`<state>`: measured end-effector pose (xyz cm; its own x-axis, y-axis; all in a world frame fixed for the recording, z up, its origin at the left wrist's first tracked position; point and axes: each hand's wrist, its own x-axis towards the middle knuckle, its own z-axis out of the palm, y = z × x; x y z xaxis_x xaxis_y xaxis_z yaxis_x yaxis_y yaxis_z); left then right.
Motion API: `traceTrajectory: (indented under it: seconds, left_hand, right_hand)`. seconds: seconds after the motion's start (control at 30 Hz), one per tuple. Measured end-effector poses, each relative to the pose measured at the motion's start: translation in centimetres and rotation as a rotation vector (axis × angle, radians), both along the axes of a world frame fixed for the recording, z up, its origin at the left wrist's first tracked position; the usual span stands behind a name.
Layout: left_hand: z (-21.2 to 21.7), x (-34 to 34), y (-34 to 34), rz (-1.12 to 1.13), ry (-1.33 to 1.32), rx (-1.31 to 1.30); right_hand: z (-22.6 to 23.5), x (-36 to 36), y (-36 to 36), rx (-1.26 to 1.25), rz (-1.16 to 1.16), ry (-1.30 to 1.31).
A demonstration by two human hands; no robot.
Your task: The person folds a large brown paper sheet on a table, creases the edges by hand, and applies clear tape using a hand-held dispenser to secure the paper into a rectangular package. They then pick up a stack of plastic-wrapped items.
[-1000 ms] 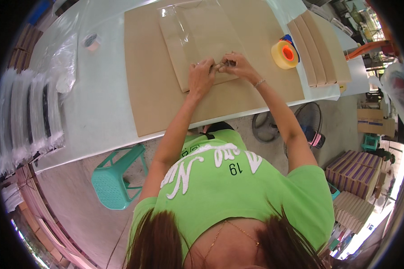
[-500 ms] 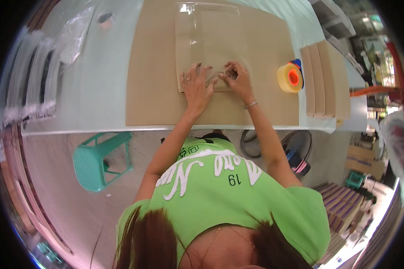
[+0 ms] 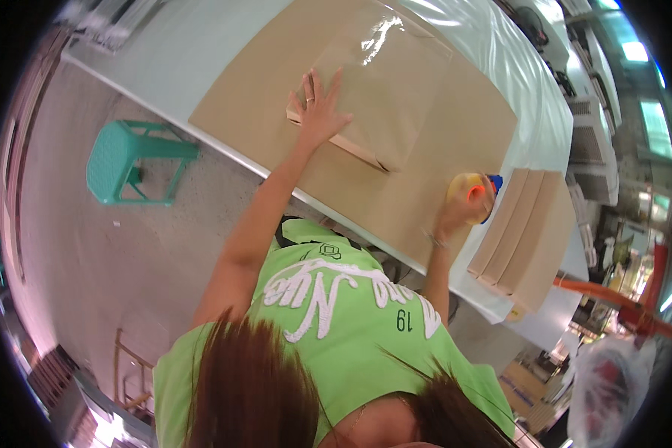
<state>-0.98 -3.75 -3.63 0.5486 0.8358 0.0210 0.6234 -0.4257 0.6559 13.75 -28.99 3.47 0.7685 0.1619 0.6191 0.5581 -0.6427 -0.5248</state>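
Observation:
My left hand (image 3: 321,112) lies flat with fingers spread on the near edge of a flat, clear plastic-covered brown package (image 3: 399,97). A folded or raised edge runs along the package's near side, beside that hand. Over to the right, my right hand (image 3: 455,216) is at a roll of yellowish packing tape (image 3: 463,183) with an orange core, on a blue dispenser (image 3: 495,181). Motion smears the right fingers over the roll, so their grip cannot be made out. Beneath the package is a large brown cardboard sheet (image 3: 254,97).
Folded cardboard pieces (image 3: 519,224) lie right of the tape on the pale table covering (image 3: 157,63). A green plastic stool (image 3: 116,164) stands on the floor at the left. A red-orange bar (image 3: 612,299) and a clear plastic bag (image 3: 608,388) are at the far right.
My right hand has left the package's near edge and moved right to the tape. The left hand stays on the package, its fingers spread wider. The whole view has turned.

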Motion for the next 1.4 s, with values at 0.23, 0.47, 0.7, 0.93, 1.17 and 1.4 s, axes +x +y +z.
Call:
traceTrajectory:
  seconds: [0.23,0.47,0.7,0.93,1.17,1.4]
  left_hand:
    - [0.5,1.5,0.9,-0.038,0.183,-0.052]
    - [1.7,2.0,1.6,-0.01,0.254,-0.174]
    - [2.4,2.3,1.4,-0.027,0.275,-0.19]
    - [2.1,2.2,0.9,-0.015,0.223,-0.186]
    - [2.1,2.2,0.3,0.013,0.192,-0.171]
    - [1.1,2.6,-0.4,0.073,0.167,-0.074]
  right_hand:
    - [-3.7,11.0,-17.3,0.359,0.083,1.16]
    - [-7.1,14.0,-15.3,0.315,0.247,1.089]
    - [-7.2,17.0,-15.1,0.471,0.385,1.158]
    - [6.1,11.3,-4.8,0.425,0.574,1.373]
    - [10.0,5.7,6.6,0.025,1.115,0.773]
    - [9.4,1.0,10.7,-0.358,1.467,-0.097]
